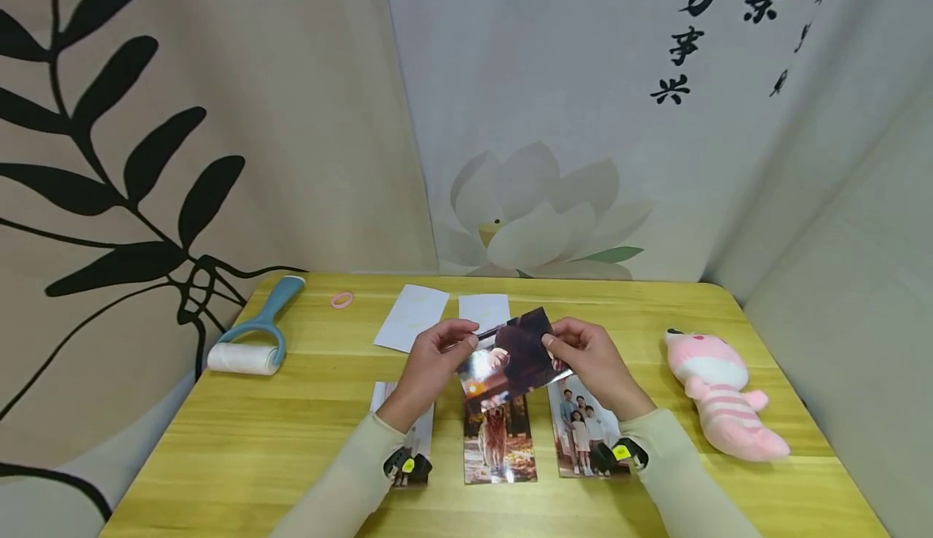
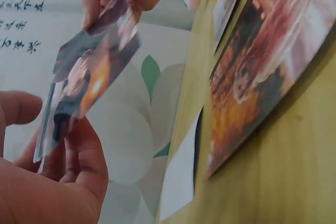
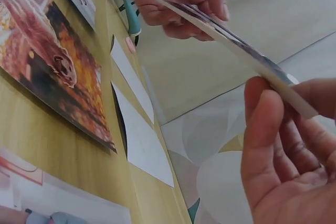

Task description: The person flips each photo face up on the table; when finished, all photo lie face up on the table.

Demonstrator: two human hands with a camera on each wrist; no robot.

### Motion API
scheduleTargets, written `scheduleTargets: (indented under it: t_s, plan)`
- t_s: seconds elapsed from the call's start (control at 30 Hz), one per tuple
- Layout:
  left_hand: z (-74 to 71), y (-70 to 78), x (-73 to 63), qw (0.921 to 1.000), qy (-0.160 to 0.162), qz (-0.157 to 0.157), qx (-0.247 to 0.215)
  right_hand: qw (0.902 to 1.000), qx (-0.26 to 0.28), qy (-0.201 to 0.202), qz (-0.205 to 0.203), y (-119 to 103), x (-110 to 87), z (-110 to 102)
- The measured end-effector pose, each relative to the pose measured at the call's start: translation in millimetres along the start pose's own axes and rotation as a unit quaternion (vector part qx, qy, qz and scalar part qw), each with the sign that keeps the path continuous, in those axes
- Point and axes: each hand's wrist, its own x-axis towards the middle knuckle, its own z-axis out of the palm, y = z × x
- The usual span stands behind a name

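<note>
Above the table, a few dark glossy photo prints (image 1: 513, 360) are held tilted between both hands, with more than one edge showing in the left wrist view. My left hand (image 1: 432, 366) grips their left side, the thumb near the front and fingers curled behind. At the opposite edge, my right hand (image 1: 599, 362) pinches the prints between thumb and fingers (image 3: 294, 145). Directly below lies a photo of a dog among autumn leaves (image 1: 499, 445). A family photo (image 1: 576, 429) lies under the right wrist, and another photo (image 1: 423, 441) is partly covered by the left forearm.
Two white cards (image 1: 413, 317) (image 1: 484, 308) lie face down toward the table's back edge. A blue-handled lint roller (image 1: 273, 319) and a pink ring-shaped band (image 1: 342, 301) are at the back left. On the right lies a pink plush toy (image 1: 717, 396). Printed curtains (image 1: 547, 117) hang behind.
</note>
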Motion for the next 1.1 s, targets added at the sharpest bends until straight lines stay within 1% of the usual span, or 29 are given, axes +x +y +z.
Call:
scheduleTargets:
  t_s: [0.07,0.17,0.27,0.37,0.47,0.57,0.67,0.77,0.87,1.0,1.1]
  plan:
    - [-1.2,-2.6,-2.0,0.9990,0.010,-0.021,-0.038,0.9999,0.011,0.011,0.001,0,-0.7,-1]
    - [-2.8,-6.7,-5.4,0.9945,0.022,-0.055,-0.087,0.9990,0.036,0.024,0.009,-1,-1.4,-1]
    - [-3.2,-11.3,-7.9,0.9907,0.025,-0.076,-0.111,0.9971,0.064,0.034,0.021,-2,-2.2,0]
    - [-2.8,-14.0,-9.7,0.9900,0.026,-0.081,-0.113,0.9957,0.076,0.041,0.032,-2,-3.9,1]
    - [-2.4,-14.4,-10.0,0.9907,0.036,-0.084,-0.101,0.9954,0.076,0.039,0.042,-2,-6.0,2]
    - [-2.9,-12.7,-9.8,0.9920,0.049,-0.082,-0.083,0.9961,0.071,0.028,0.045,-2,-7.7,2]
    - [-3.7,-10.1,-8.5,0.9942,0.050,-0.071,-0.063,0.9972,0.064,0.017,0.035,-1,-8.6,0]
    - [-4.0,-7.0,-8.1,0.9967,0.043,-0.054,-0.043,0.9984,0.054,0.003,0.017,1,-8.0,-3]
    - [-3.7,-6.2,-9.3,0.9982,0.032,-0.045,-0.022,0.9992,0.034,-0.022,0.002,1,-7.0,-4]
    - [-1.9,-7.8,-10.0,0.9993,0.008,-0.037,-0.001,0.9981,0.002,-0.061,-0.008,2,-4.3,-3]
    - [0.2,-6.9,-5.7,0.9998,-0.002,-0.019,0.009,0.9966,-0.013,-0.081,-0.009,2,-1.4,0]
